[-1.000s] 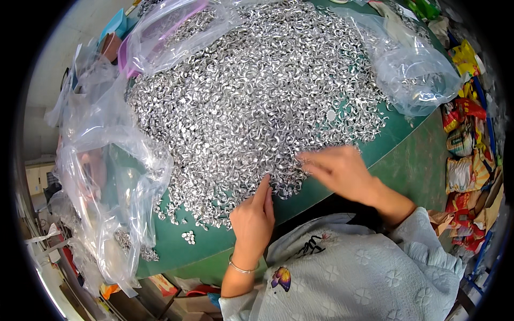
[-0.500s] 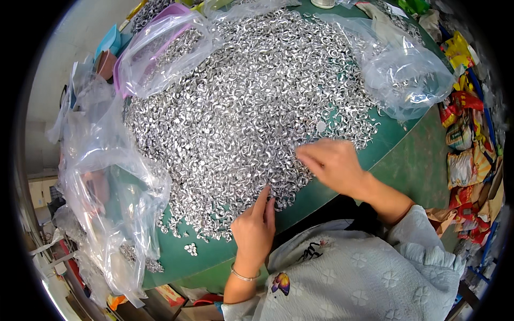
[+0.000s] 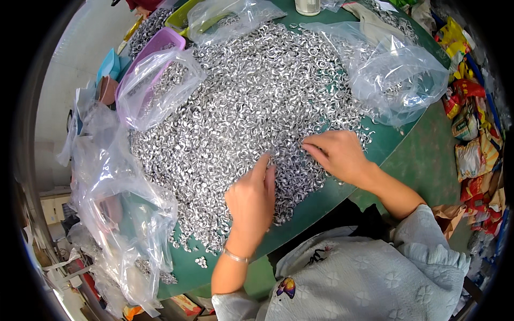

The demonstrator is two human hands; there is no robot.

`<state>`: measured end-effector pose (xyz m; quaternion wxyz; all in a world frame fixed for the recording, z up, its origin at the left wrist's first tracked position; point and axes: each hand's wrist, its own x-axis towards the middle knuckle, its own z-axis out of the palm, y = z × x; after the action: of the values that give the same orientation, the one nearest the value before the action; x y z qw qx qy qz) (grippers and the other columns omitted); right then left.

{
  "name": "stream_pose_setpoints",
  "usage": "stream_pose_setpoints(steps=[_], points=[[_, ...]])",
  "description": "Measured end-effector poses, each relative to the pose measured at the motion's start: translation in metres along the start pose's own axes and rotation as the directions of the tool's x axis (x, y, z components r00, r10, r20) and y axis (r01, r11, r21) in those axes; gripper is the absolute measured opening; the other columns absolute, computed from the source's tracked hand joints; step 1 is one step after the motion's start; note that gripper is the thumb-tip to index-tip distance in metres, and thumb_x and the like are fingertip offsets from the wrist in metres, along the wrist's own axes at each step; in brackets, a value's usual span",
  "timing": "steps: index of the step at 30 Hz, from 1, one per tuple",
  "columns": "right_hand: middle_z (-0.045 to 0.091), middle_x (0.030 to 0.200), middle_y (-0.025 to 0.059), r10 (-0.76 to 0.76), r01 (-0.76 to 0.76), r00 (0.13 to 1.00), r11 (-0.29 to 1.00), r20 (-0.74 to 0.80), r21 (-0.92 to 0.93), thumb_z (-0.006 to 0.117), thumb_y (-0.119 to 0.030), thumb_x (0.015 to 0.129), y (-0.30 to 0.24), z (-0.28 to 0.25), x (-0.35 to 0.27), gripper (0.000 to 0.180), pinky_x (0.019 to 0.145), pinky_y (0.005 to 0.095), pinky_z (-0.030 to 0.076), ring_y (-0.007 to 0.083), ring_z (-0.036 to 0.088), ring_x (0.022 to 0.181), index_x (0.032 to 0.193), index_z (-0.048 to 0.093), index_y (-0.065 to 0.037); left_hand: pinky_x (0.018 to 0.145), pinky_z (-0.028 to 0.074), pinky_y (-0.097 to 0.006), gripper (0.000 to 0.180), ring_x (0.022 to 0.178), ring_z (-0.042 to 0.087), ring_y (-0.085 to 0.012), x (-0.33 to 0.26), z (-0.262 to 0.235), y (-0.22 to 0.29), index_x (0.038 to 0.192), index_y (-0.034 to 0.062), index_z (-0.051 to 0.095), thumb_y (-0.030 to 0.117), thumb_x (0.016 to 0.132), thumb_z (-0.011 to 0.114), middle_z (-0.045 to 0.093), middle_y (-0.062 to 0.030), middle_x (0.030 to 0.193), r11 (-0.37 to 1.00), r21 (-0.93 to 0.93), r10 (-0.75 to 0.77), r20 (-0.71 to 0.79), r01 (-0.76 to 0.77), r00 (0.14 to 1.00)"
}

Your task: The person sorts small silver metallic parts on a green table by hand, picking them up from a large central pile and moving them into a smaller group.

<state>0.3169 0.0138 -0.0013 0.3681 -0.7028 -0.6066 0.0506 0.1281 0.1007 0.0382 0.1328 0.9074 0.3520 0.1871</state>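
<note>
A broad heap of small shiny silver metal pieces (image 3: 230,107), many of them curved like rings or crescents, covers the green table. My left hand (image 3: 250,195) lies over the near part of the heap. Its index finger points away from me with the thumb beside it, a narrow gap between them; the other fingers are hidden. To its right, my right hand (image 3: 342,158) hovers at the heap's near right edge. Thumb and index finger meet there in a pinch, and anything between the tips is too small to make out.
Clear plastic bags lie left (image 3: 128,214) and right (image 3: 399,80) of the heap. A purple basin (image 3: 170,38) stands at the far left, a white cup (image 3: 307,6) at the back. Colourful packages (image 3: 471,144) line the right side. A little cluster of pieces (image 3: 201,261) sits near the table's front.
The view has shifted, showing more of the table's far side. My left hand has moved farther over the heap. My right hand has moved slightly away from me, still pinched.
</note>
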Motion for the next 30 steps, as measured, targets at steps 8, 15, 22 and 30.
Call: stream_pose_setpoints(steps=[8, 15, 22, 30], points=[[0.065, 0.069, 0.0094, 0.022, -0.023, 1.0, 0.994, -0.006, -0.105, 0.068, -0.019, 0.083, 0.024, 0.0, 0.03, 0.015, 0.053, 0.0408, 0.047, 0.0287, 0.063, 0.06, 0.097, 0.067, -0.013, 0.048, 0.045, -0.038, 0.018, 0.049, 0.059, -0.0284, 0.061, 0.038, 0.003, 0.099, 0.0075, 0.071, 0.018, 0.084, 0.071, 0.06, -0.0119, 0.056, 1.0, 0.022, -0.01, -0.006, 0.01, 1.0], [0.047, 0.053, 0.0056, 0.098, -0.102, 0.993, 0.993, 0.06, 0.063, 0.076, -0.021, 0.078, 0.029, -0.018, 0.035, 0.019, 0.047, 0.0369, 0.036, 0.0228, 0.049, 0.047, 0.087, 0.064, -0.01, 0.052, 0.049, -0.041, 0.014, 0.055, 0.064, -0.0318, 0.068, 0.039, 0.014, 0.093, 0.0076, 0.068, 0.02, 0.087, 0.066, 0.065, -0.0126, 0.064, 0.995, 0.016, -0.098, 0.071, 0.097, 0.993], [0.045, 0.051, 0.0077, 0.308, -0.327, 0.945, 0.85, 0.115, 0.413, 0.07, -0.018, 0.085, 0.039, -0.035, 0.028, 0.015, 0.047, 0.0347, 0.034, 0.0202, 0.044, 0.045, 0.085, 0.062, -0.006, 0.052, 0.05, -0.042, 0.013, 0.059, 0.065, -0.0337, 0.071, 0.04, 0.024, 0.093, 0.0048, 0.067, 0.016, 0.086, 0.066, 0.067, -0.0152, 0.071, 0.995, 0.018, -0.103, 0.079, 0.102, 0.991], [0.051, 0.067, 0.0022, 0.259, -0.326, 0.934, 0.898, 0.245, 0.295, 0.059, -0.017, 0.095, 0.04, -0.044, 0.039, 0.019, 0.05, 0.0322, 0.036, 0.0112, 0.044, 0.055, 0.086, 0.057, 0.0, 0.046, 0.042, -0.032, 0.01, 0.046, 0.055, -0.0197, 0.065, 0.039, 0.027, 0.09, 0.0011, 0.069, 0.008, 0.083, 0.067, 0.058, -0.0088, 0.055, 0.958, -0.179, -0.231, -0.023, 0.224, 0.973]])
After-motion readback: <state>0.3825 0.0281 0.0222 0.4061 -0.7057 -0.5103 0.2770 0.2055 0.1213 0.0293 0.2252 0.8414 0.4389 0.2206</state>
